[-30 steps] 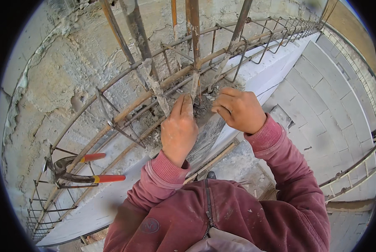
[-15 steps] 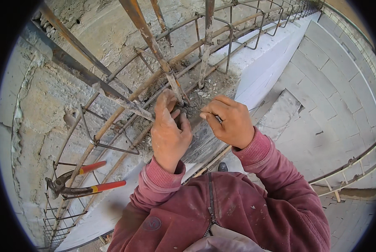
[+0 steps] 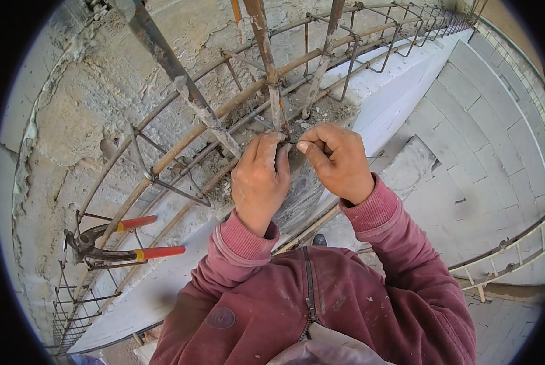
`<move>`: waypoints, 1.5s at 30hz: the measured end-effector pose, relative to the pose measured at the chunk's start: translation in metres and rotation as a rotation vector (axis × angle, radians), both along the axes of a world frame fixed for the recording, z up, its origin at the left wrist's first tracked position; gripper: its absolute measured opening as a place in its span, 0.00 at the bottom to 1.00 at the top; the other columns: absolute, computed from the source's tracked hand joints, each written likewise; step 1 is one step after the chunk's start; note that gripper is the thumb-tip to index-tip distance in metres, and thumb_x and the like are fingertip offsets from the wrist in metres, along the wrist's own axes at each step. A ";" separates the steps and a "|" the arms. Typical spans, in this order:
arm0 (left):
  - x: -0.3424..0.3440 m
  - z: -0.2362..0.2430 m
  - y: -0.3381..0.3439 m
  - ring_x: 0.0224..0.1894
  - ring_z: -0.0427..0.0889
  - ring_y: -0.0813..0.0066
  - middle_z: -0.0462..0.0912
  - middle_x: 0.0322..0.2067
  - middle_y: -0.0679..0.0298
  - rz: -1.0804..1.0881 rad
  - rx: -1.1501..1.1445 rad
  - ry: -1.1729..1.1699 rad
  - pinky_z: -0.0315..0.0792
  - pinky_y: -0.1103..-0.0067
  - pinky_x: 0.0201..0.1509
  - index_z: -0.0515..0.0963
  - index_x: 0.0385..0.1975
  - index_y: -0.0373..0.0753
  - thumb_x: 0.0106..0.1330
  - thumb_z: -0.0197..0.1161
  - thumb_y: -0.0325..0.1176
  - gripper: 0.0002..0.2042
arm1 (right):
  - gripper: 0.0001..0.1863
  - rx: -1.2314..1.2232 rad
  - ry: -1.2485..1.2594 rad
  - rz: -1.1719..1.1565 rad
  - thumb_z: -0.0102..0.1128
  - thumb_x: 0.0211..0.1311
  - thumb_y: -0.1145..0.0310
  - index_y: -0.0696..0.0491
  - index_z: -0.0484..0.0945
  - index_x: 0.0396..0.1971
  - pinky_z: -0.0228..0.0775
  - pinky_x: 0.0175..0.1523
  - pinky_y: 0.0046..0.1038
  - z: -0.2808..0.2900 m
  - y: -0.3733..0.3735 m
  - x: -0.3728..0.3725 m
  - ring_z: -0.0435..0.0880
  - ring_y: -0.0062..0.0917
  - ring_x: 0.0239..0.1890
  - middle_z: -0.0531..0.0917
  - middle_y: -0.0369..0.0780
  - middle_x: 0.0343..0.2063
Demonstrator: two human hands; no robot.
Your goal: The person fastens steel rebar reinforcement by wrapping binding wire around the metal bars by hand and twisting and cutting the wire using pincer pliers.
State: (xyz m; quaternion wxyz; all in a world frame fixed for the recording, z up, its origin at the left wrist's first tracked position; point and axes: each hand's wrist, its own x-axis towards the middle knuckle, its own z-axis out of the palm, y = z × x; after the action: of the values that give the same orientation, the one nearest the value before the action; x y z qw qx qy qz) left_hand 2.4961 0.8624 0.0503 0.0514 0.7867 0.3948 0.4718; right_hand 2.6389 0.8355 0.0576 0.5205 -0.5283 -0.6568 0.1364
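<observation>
My left hand (image 3: pixel 261 181) is closed, its thumb and fingertips bent together at the foot of a vertical steel rebar (image 3: pixel 274 97). Just across from it, my right hand (image 3: pixel 340 162) pinches thumb against forefinger. The fingertips of both hands nearly meet there, and whatever thin thing they hold is too small to make out. Around them runs a cage of horizontal rebars (image 3: pixel 190 135) with bent stirrups (image 3: pixel 139 155). To the left, a pair of red-handled pincers (image 3: pixel 90 244) rests on the cage bars, out of both hands.
Rough concrete (image 3: pixel 77 155) spreads behind the cage on the left. A thick upright bar (image 3: pixel 169 64) slants across the upper left. White board (image 3: pixel 389 97) lines the cage's outer side. Far below on the right lie grey paving slabs (image 3: pixel 467 146) and a ladder-like frame (image 3: pixel 508 264).
Both hands have come closer together, my left fingers curling in from a more spread pose. The view has shifted, so the bars stand farther right.
</observation>
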 end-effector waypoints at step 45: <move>-0.024 -0.037 -0.038 0.47 0.71 0.57 0.69 0.47 0.56 -0.269 0.237 0.122 0.67 0.68 0.49 0.74 0.35 0.45 0.50 0.58 0.30 0.11 | 0.15 0.537 0.437 0.335 0.47 0.64 0.61 0.61 0.71 0.35 0.58 0.22 0.17 0.155 -0.084 -0.171 0.68 0.14 0.20 0.75 0.38 0.27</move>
State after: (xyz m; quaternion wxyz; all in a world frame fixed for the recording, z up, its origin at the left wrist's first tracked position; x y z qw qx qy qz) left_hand 2.4719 0.8240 0.0129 -0.0032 0.8602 0.2302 0.4551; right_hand 2.4680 0.7510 0.2124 0.7384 -0.2168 -0.6202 0.1520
